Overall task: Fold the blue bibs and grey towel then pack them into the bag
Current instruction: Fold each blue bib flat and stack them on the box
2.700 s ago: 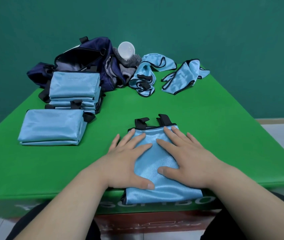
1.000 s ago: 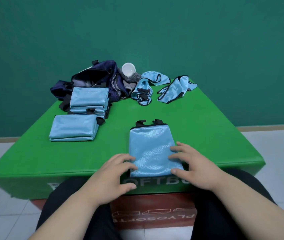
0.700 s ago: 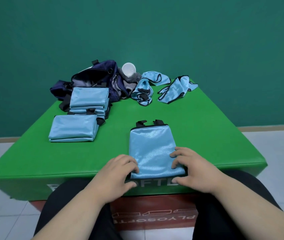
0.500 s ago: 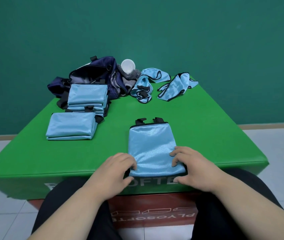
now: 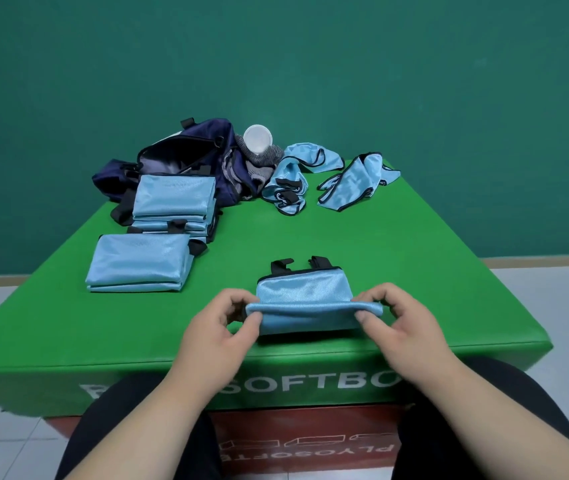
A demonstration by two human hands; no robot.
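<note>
Head view: left hand (image 5: 222, 329) and right hand (image 5: 402, 325) pinching bib (image 5: 305, 304) near edge, lifted between them for folding toward straps beyond.

The grey towel (image 5: 259, 164) at twelve o'clock lay mostly hidden behind the open navy bag (image 5: 186, 164). White lettering (image 5: 241, 384) on the green box's front was partly covered by both forearms.

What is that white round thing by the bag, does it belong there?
A white cup lies tipped on its side on the grey towel beside the open bag. It looks stray among cloth. Nothing seems spilled.
</note>
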